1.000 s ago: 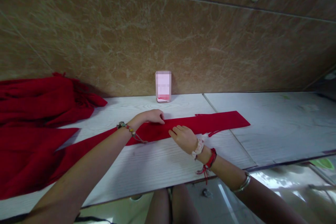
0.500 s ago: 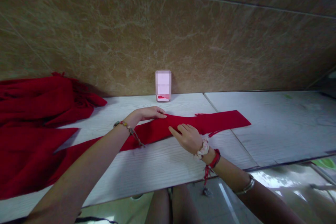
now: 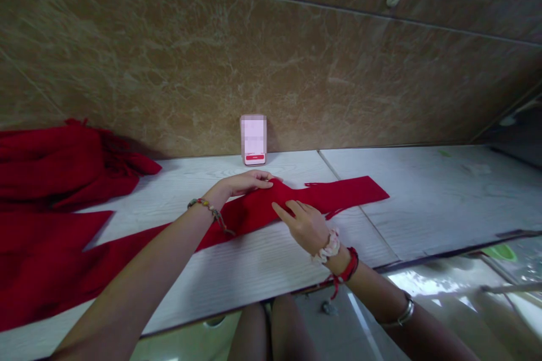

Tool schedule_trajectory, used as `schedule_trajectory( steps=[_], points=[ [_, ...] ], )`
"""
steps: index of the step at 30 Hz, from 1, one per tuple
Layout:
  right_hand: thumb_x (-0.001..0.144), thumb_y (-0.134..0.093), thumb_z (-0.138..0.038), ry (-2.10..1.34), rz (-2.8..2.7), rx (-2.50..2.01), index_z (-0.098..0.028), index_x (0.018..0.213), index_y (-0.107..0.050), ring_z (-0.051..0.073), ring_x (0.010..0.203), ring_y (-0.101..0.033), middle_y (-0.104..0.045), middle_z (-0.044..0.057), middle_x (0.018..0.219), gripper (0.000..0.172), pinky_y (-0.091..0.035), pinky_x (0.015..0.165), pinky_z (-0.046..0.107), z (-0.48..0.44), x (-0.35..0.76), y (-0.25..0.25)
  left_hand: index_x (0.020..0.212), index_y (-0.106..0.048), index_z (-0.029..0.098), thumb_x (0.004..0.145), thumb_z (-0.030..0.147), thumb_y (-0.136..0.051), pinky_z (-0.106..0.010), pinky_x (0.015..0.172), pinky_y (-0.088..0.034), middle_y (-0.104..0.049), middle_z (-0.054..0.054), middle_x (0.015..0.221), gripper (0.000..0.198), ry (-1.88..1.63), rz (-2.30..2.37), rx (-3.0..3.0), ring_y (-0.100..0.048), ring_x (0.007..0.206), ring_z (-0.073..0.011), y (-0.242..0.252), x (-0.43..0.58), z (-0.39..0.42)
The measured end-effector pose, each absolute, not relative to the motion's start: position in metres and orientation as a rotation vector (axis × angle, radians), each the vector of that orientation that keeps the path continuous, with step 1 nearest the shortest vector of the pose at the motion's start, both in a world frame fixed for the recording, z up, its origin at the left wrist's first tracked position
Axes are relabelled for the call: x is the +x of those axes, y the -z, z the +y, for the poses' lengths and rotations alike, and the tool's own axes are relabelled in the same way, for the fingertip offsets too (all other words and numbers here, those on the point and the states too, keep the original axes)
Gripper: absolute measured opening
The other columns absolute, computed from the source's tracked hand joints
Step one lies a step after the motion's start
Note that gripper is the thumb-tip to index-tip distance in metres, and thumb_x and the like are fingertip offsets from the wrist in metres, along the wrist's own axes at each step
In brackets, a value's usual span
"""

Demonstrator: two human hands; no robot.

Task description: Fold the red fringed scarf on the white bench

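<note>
In front of the phone [image 3: 254, 138], the left hand [image 3: 248, 181] had pinched up the red cloth strip [image 3: 256, 210], no longer flat there; whether the right hand [image 3: 307, 228], index extended, gripped it was unclear.

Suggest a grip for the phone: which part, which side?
I'd pinch the phone across its long side edges, near the top, coming from above: it stands upright by the wall, so its back looks blocked, and the left hand sits in front of its base.

On the counter [image 3: 423, 192], the cloth strip [image 3: 249, 211] lies before the phone [image 3: 254, 138], the cloth heap [image 3: 63, 166] at left.
</note>
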State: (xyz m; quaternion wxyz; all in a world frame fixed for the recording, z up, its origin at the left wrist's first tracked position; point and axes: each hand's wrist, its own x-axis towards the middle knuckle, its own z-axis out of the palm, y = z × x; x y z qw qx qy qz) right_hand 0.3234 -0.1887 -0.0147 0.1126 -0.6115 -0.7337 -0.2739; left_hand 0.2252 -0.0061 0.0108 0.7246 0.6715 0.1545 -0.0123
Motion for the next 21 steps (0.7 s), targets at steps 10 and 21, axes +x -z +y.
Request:
schedule_trajectory(
  steps=[10,21],
  points=[
    [0.081,-0.035,-0.006,0.388,-1.824,-1.832,-0.019,0.105,-0.062,0.014,0.076,-0.058,-0.062,0.008,0.088,0.039,-0.048,0.065,0.023,-0.204,0.344,-0.009,0.075,-0.049,0.014,0.065,0.04,-0.069,-0.023,0.064,-0.041,-0.059,0.0,0.079,0.034,-0.183,0.222,1.571,-0.053,0.067,-0.0101,-0.019,0.254,-0.021],
    [0.069,-0.057,-0.025,0.146,-1.241,-1.821,-0.018,0.074,-0.067,0.014,0.059,-0.06,-0.066,0.002,0.068,0.014,-0.05,0.056,0.026,-0.217,0.438,-0.085,0.082,-0.05,0.014,0.081,0.024,-0.048,-0.023,0.067,-0.041,-0.054,0.0,0.078,0.01,-0.562,0.07,1.95,-0.051,0.069,-0.0102,-0.077,0.385,-0.044]
  ],
)
